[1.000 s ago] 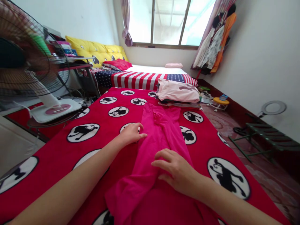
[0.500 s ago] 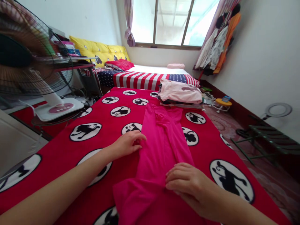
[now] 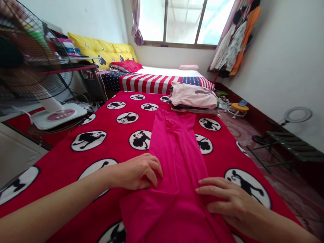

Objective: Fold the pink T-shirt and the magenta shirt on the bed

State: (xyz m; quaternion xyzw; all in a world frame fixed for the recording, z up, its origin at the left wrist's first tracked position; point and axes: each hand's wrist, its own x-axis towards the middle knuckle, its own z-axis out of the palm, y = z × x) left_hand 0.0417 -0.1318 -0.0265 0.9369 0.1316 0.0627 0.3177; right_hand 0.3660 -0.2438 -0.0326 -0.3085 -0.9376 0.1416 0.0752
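A bright pink garment (image 3: 188, 168) lies lengthwise on a red blanket (image 3: 108, 189) with black monkey figures in white ovals. Both its long sides are turned inward, and its near left part flares outward. My left hand (image 3: 141, 171) rests at the left edge of the garment, fingers bent and slightly apart, tips touching the cloth; no cloth shows gripped in it. On the opposite edge, my right hand (image 3: 230, 199) has its fingers stretched and spread, tips touching the fabric. The garment's near end runs out of view at the bottom.
Beyond the garment sits a stack of folded clothes (image 3: 193, 96), a pale pink shirt on top. A fan (image 3: 57, 111) stands at the left, its blades blurred. To the right are a green folding stool (image 3: 291, 145), a ring light (image 3: 298, 114) and a small yellow stool (image 3: 240, 107).
My left hand has come nearer along the garment's left edge. My right hand has shifted right to the other edge, its fingers now more spread. The view has moved slightly.
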